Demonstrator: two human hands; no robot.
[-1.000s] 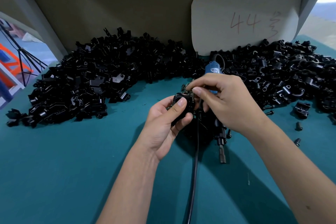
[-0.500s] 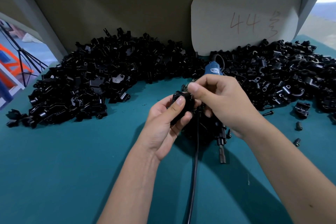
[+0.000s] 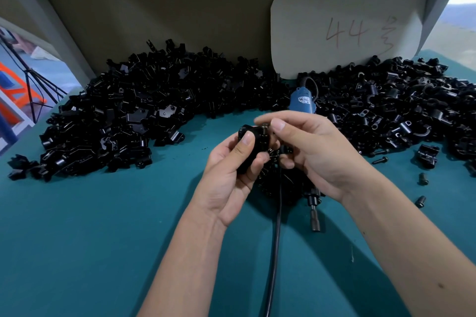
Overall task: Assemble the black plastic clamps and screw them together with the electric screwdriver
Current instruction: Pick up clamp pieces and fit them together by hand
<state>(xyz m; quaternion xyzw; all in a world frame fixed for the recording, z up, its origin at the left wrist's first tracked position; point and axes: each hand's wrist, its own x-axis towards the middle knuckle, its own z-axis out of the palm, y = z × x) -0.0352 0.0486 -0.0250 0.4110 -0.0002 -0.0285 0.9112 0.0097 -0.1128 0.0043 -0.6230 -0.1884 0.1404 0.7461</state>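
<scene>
My left hand [image 3: 231,172] grips a black plastic clamp [image 3: 253,145] above the table's middle, thumb pressed on its near face. My right hand [image 3: 311,152] meets it from the right, and its thumb and forefinger pinch a small screw [image 3: 265,126] at the clamp's top edge. The electric screwdriver lies on the table under my right hand. Its blue rear end [image 3: 302,103] shows beyond my fingers, and its bit [image 3: 314,216] points toward me. Its black cable [image 3: 277,239] runs to the near edge.
A big heap of black clamp parts [image 3: 134,113] fills the far left of the teal table [image 3: 90,239], another heap [image 3: 401,105] the far right. Loose screws [image 3: 422,188] lie at right. A white card marked 44 [image 3: 345,26] leans on the back wall.
My left hand has turned the clamp a little and lifted it slightly. My right fingers have shifted at its top edge with the screw. The screwdriver has not moved.
</scene>
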